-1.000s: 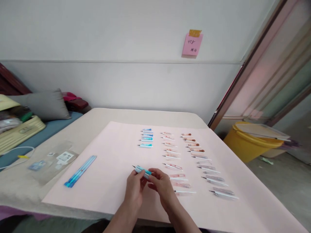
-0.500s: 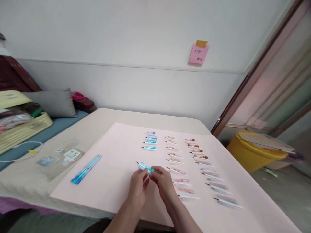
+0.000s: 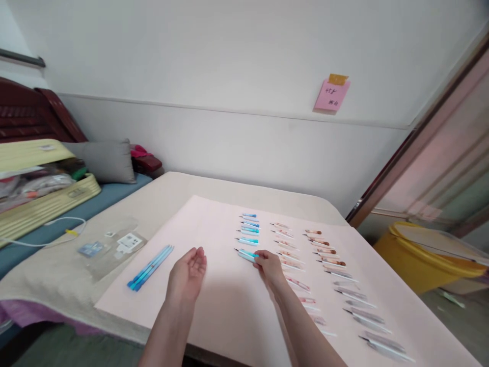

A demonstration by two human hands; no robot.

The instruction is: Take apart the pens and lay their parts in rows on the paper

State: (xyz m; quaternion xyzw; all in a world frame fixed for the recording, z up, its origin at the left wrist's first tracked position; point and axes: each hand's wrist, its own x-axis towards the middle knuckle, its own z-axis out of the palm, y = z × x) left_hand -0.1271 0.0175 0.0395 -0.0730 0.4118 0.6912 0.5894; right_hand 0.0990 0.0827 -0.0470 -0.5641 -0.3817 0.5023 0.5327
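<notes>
My right hand (image 3: 268,265) pinches the rear end of a short blue pen (image 3: 247,255) with a dark pointed tip, at the near end of a column of blue pens (image 3: 248,230). The tip points left, and the pen lies at or just above the pale pink sheet (image 3: 217,300); I cannot tell whether it touches. Apart from it, over the sheet, my left hand (image 3: 190,270) is open, palm turned inward, fingers loosely curled around nothing. Left of that hand lie a few long blue pens (image 3: 151,267) side by side.
Pinkish pens (image 3: 287,244) and brown-ended and greyish pens (image 3: 346,275) form columns on the right. A clear plastic packet (image 3: 114,250) lies left of the sheet. Beyond the table stand a yellow bin (image 3: 424,260) and an open cream case (image 3: 69,193). A pink note (image 3: 331,96) hangs on the wall.
Both hands were together on the blue pen. My left hand has let go and moved left; my right hand has carried the pen forward to the column. The view has shifted left.
</notes>
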